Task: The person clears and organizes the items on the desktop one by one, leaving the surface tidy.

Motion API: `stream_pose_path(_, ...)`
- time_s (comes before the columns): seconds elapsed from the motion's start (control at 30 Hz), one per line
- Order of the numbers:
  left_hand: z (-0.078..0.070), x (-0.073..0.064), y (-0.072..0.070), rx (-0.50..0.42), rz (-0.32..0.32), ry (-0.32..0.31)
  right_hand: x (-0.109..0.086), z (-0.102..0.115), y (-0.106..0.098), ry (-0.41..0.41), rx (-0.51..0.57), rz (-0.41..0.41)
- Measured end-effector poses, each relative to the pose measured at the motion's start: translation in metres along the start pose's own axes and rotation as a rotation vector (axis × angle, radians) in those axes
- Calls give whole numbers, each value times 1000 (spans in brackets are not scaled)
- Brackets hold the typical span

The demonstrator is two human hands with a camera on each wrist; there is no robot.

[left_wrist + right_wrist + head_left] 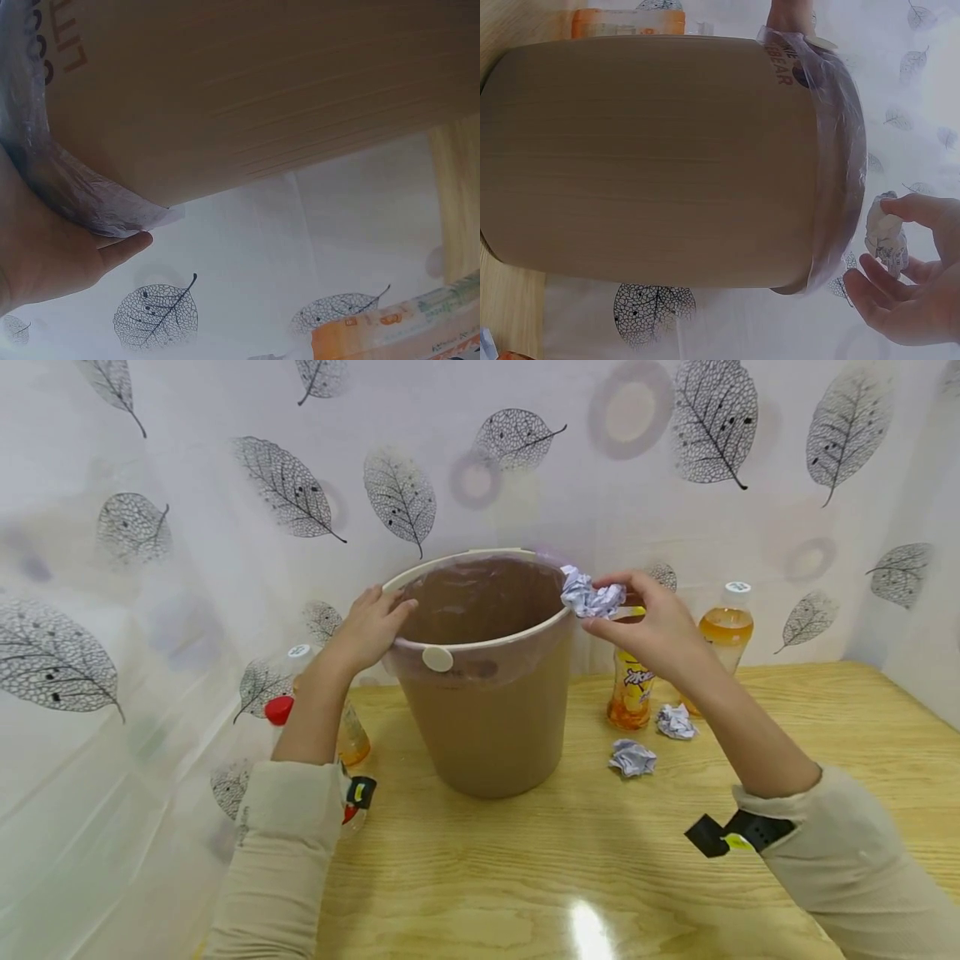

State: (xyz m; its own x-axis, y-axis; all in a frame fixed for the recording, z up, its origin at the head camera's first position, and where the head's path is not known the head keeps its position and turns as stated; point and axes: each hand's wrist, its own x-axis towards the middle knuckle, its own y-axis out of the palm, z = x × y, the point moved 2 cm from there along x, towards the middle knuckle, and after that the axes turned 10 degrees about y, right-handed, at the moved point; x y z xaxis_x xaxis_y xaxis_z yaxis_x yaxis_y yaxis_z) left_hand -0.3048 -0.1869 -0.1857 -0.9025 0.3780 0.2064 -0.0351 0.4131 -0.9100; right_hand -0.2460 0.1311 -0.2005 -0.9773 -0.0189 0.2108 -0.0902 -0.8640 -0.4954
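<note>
A brown trash bin point(491, 718) stands on the table, its pale rim lined with a clear plastic bag point(90, 195). My left hand point(371, 631) grips the rim at its left side, thumb inside and fingers outside. At the right rim, my right hand point(648, 622) pinches a crumpled paper ball point(592, 595) between thumb and fingertips, with the ball right beside the bin's opening in the right wrist view. Two more crumpled paper balls, a nearer paper ball point(632, 758) and a farther paper ball point(677, 722), lie on the table below that hand.
Right of the bin stand a yellow-labelled drink bottle point(628, 689) and a white-capped bottle point(727, 625) of orange drink. More bottles, one with a red cap point(279, 710), sit partly hidden behind my left forearm. A leaf-print curtain point(397, 497) surrounds the wooden table point(480, 877).
</note>
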Motion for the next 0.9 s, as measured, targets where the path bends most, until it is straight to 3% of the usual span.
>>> stream_pose_path(0.47,0,0,0,0,-2,5,15,15,16,-86,91,7)
stream_pose_path(0.9,-2,-1,-1,-6,-3,4,39,29,39,-101,52,-4)
